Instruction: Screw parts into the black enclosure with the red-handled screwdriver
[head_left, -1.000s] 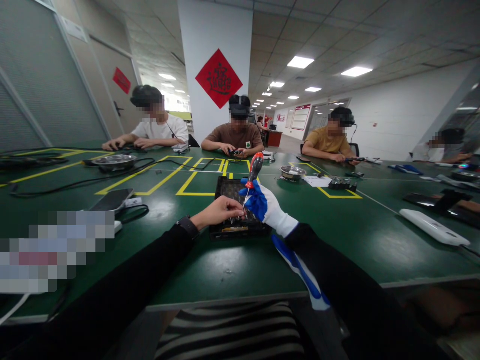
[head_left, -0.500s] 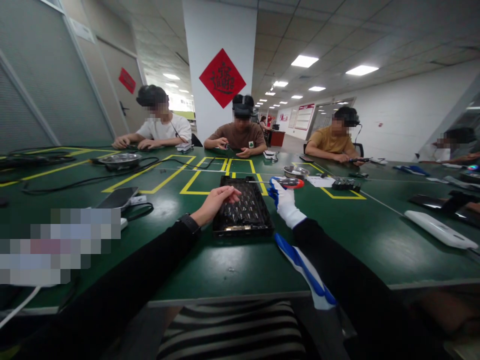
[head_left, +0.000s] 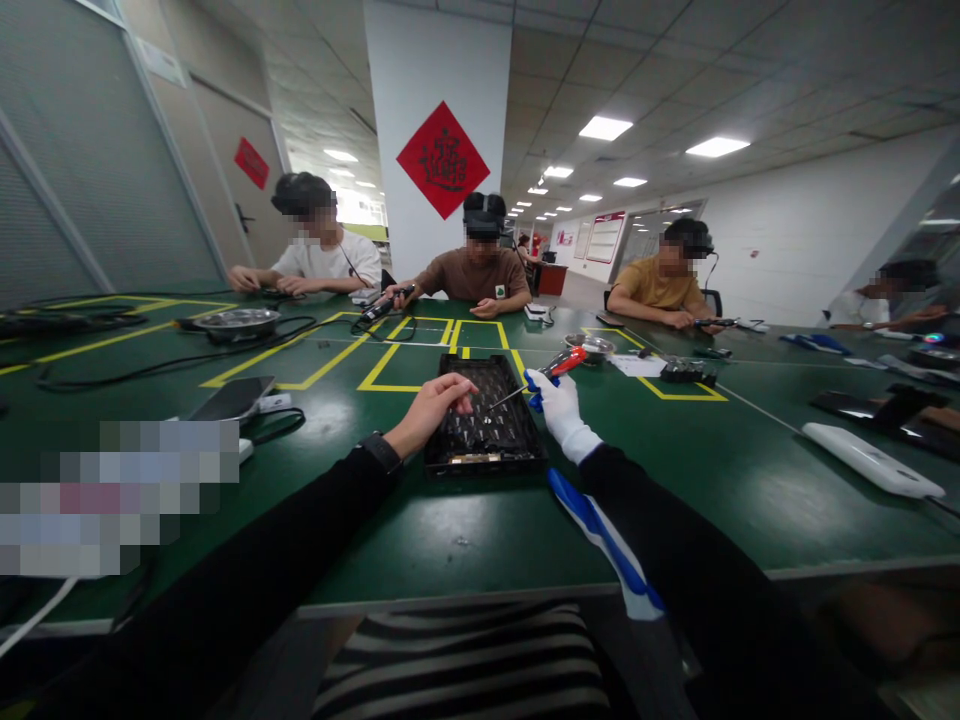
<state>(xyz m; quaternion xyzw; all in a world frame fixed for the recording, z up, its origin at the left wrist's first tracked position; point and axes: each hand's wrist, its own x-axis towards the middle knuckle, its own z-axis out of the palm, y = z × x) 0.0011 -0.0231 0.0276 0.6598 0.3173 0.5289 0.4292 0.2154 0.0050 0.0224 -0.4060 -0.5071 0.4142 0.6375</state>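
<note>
My right hand (head_left: 561,408), in a white glove with blue palm, grips a screwdriver (head_left: 568,362) with a red and dark handle. Its thin shaft slants down to the left, the tip over a black tray-like casing (head_left: 486,470). Several small silver pieces that look like screws (head_left: 474,428) are spread inside the casing. Over the casing's left side is my bare left hand (head_left: 439,408), fingers curled and thumb close to them; whether something small is pinched there cannot be made out. A second blue-and-white glove (head_left: 604,540) lies by the table edge, below my right forearm.
On the green table (head_left: 375,540) are a phone (head_left: 234,397) and cables at left, metal bowls (head_left: 244,322), black parts (head_left: 686,371) at right, and a white oblong device (head_left: 870,460). Several co-workers sit opposite; the middle one holds a black tool (head_left: 388,302).
My right hand has tilted the screwdriver from nearly level to slanting, tip lowered toward the casing. My left fingers have curled in. The middle co-worker's hand has swung left with a black tool.
</note>
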